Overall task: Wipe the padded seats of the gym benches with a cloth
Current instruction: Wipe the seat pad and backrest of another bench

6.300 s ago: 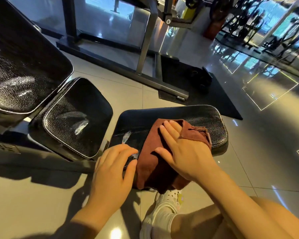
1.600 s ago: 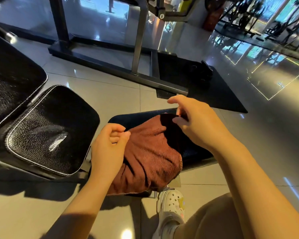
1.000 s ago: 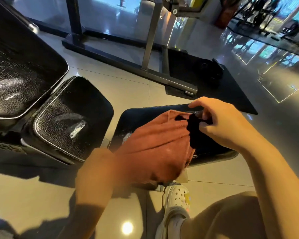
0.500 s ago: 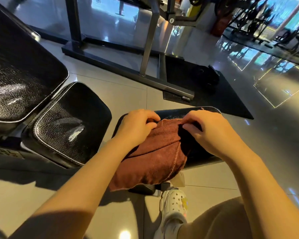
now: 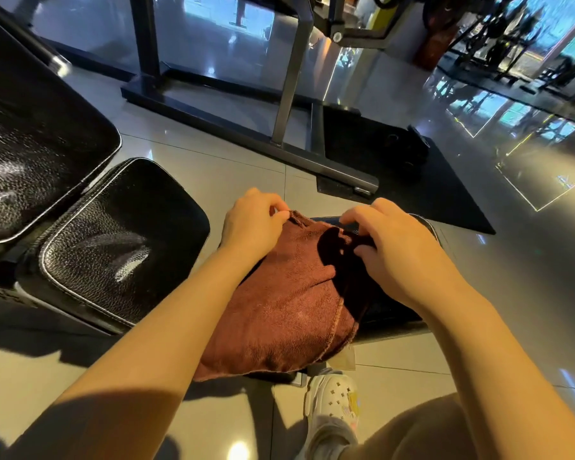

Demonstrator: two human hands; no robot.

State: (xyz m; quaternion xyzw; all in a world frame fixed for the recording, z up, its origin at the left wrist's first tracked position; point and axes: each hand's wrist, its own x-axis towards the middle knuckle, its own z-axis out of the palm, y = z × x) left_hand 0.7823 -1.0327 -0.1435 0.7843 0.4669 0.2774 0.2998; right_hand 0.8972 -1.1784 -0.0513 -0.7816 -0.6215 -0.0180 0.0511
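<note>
A brown terry cloth lies spread over a small black padded seat, covering most of it and hanging off its near edge. My left hand pinches the cloth's far left corner. My right hand holds the cloth's far right edge with curled fingers, casting a shadow on the fabric. To the left sit a larger black padded seat and a black backrest pad, both with shiny streaks.
A grey steel machine frame stands on the tiled floor beyond the seat, with a black rubber mat to its right. My white shoe and bent knee are below the seat. More gym machines stand at the far right.
Both hands have slid slightly apart along the cloth's far edge, spreading it flatter over the small seat. Earlier the right hand was wiping with the folded cloth, which was then unfolded.
</note>
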